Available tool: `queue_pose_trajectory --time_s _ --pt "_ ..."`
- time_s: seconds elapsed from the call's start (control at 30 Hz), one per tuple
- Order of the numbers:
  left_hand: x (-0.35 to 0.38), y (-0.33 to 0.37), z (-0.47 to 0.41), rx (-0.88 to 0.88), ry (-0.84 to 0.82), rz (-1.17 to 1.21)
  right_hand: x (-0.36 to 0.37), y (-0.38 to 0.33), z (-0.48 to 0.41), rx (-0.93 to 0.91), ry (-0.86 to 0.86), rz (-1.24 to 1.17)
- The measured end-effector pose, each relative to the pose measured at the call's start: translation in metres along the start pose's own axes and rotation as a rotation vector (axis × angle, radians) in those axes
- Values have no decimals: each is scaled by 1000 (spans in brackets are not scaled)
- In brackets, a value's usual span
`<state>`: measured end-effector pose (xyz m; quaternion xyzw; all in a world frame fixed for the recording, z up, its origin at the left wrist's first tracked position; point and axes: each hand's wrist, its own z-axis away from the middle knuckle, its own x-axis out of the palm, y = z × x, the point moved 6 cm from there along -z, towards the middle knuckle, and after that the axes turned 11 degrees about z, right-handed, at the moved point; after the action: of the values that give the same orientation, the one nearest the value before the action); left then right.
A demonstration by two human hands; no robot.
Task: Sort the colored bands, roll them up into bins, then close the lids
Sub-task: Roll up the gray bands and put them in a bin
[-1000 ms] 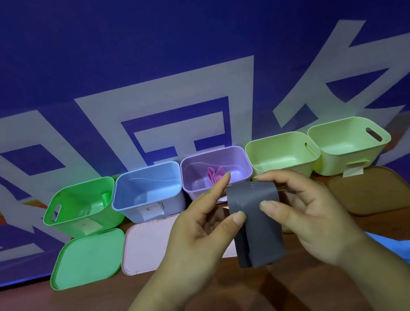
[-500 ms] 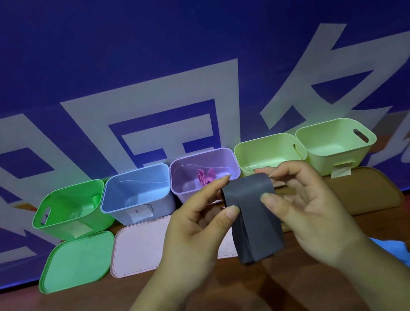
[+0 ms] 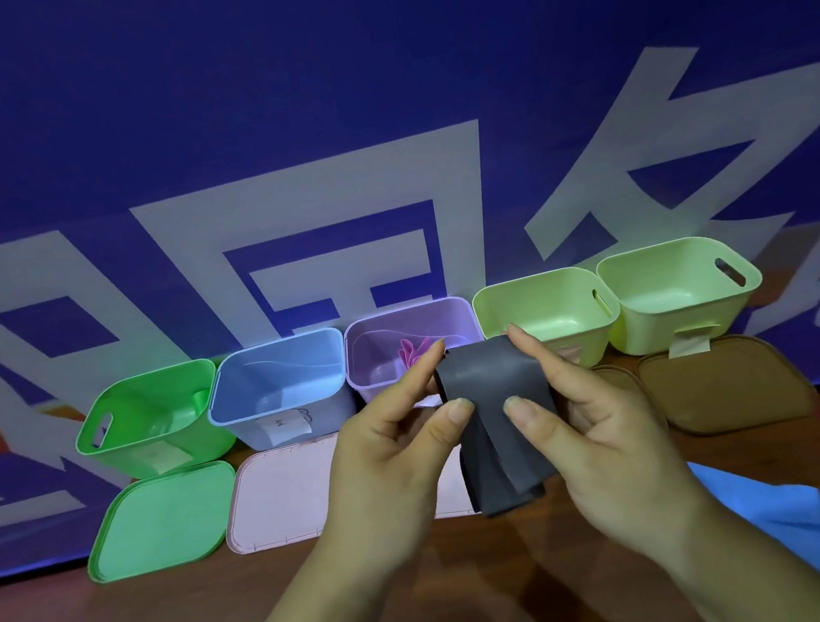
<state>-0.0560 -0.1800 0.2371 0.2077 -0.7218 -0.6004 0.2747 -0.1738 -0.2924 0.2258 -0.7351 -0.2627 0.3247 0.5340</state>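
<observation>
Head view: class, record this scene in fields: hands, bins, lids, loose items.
Hands: left hand and right hand both pinch the grey band
Bins: five open in a row; purple bin holds a pink band
Lids: green lid, pink lid and brown lid lie off, before the bins
Loose: blue band lies at right

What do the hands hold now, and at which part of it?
The grey band. The left hand pinches its upper left edge, the right hand its upper right edge; its lower part hangs free.
</observation>
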Motion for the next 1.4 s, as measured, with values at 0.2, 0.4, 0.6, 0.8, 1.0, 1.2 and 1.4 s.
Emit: queue_pose_trajectory --time_s 0.2,0.4,0.6,0.8,1.0,1.2,1.4 --pt "-2 0 0 -22 -41 -33 -3 -3 -3 -16 4 -59" --pt "2 -3 2 -54 -94 22 -6 1 -6 23 -30 -10" --pt "1 -4 3 -53 -63 53 -9 0 -5 27 -124 -19" --pt "-4 -1 5 -41 -104 19 -4 -7 -6 11 -122 -68" --pt "-21 -6 7 -66 -177 -44 6 -7 -5 80 -51 -130" --pt "-45 2 7 30 -175 -93 26 -11 -6 119 9 -108" --pt "-78 11 11 53 -186 -101 62 -21 -7 145 5 -124"
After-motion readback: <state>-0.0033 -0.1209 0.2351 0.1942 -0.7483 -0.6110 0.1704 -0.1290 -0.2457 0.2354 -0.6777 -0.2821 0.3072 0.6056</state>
